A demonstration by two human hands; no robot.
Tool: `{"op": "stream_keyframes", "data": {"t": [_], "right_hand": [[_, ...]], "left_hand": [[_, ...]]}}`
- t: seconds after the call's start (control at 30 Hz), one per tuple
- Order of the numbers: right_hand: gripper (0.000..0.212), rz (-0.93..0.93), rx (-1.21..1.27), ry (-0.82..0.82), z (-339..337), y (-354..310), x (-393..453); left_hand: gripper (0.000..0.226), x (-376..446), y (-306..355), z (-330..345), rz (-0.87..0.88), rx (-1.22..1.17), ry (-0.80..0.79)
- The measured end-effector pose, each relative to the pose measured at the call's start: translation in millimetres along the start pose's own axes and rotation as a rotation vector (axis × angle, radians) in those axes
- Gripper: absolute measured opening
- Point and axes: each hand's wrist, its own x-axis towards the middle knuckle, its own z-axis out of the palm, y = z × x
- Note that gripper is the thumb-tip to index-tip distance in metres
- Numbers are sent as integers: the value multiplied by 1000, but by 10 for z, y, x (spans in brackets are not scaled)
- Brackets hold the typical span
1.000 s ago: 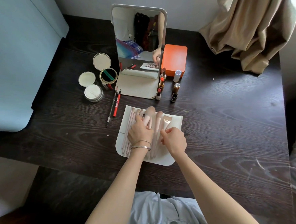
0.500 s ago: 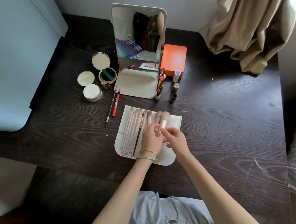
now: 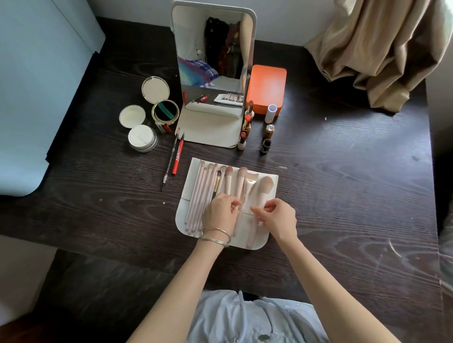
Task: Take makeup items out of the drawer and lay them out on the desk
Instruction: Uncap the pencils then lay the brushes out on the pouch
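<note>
A white brush pouch (image 3: 271,180) lies open flat on the dark desk (image 3: 338,206), with several pink makeup brushes (image 3: 201,193) side by side on it. My left hand (image 3: 219,215), with bangles on the wrist, has its fingers curled at the handle of a round-tipped brush (image 3: 242,173) mid-pouch. My right hand (image 3: 279,219) pinches the handle of the large powder brush (image 3: 265,187) at the pouch's right side. No drawer is in view.
Behind the pouch stand a tabletop mirror (image 3: 211,63), an orange box (image 3: 267,88) and several lipsticks (image 3: 246,124). A compact (image 3: 160,99), a jar (image 3: 142,138), its lid (image 3: 132,115) and two pencils (image 3: 177,154) lie left. A curtain (image 3: 376,48) hangs at the back right.
Both hands have drawn back from the brush heads to the handles. The bunched brushes on the right now lie spread apart, with the large powder brush moved to the far right.
</note>
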Motion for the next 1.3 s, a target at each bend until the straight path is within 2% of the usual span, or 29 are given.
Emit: {"op": "stream_keyframes", "data": {"t": [0.1,0.23,0.33,0.47,0.73,0.93,1.3], "right_hand": [[37,6,-13,7,19,16,-5],[37,-7,2,82,10,27,5],[39,-20,-10,46,-4,12,19],[38,-28,-18,14,-11,-6,22],[27,5,-73,-19,-54,-21,5],[23,10,-99,-31,-80,-43,-4],[30,6,-94,-54,-69,-46,-14]], "left_hand": [[17,19,46,-10,24,134,1],[28,30,165,23,53,317,-11],[29,49,219,49,56,380,-12],[27,73,239,50,37,404,-44],[35,50,221,85,-7,393,-132],[34,14,249,96,-20,373,-107],[29,-2,256,56,-13,396,-123]]}}
